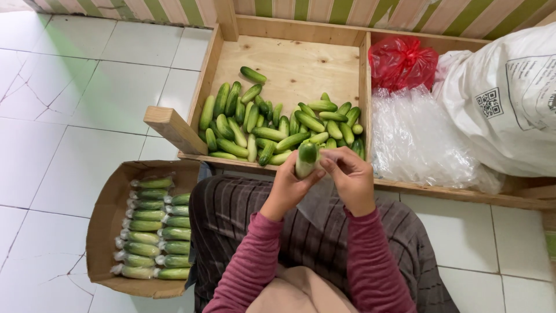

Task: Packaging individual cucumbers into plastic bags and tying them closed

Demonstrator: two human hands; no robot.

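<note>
Wide view first: a big wooden crate point(292, 64) sits on the white tiled floor point(75, 110), its left bay holding a loose heap of cucumbers point(272, 124), its right bay stuffed with a stack of clear plastic bags point(414, 139) and a red bag point(402, 61), with a large white sack point(509, 98) leaning in from the right. Down at the left, a cardboard box point(107, 214) holds two neat rows of wrapped cucumbers point(152, 229). And at centre, just over the crate's front rail and above the lap, the left hand point(288, 188) has its fingers closed round the lower half of a single cucumber point(306, 159), held upright, while the right hand point(352, 181) pinches a thin clear film point(319, 200) beside its tip, fingers drawn together on the plastic. The risk, as I read it: that film looks flimsy, so a hard tug could tear it or let it slip from the pinch and bunch up. The cucumber looks smooth and is gripped low, so it could slide out and drop to the lap or floor. The heap lies close to the front rail; a knock there could roll one over the edge.
</note>
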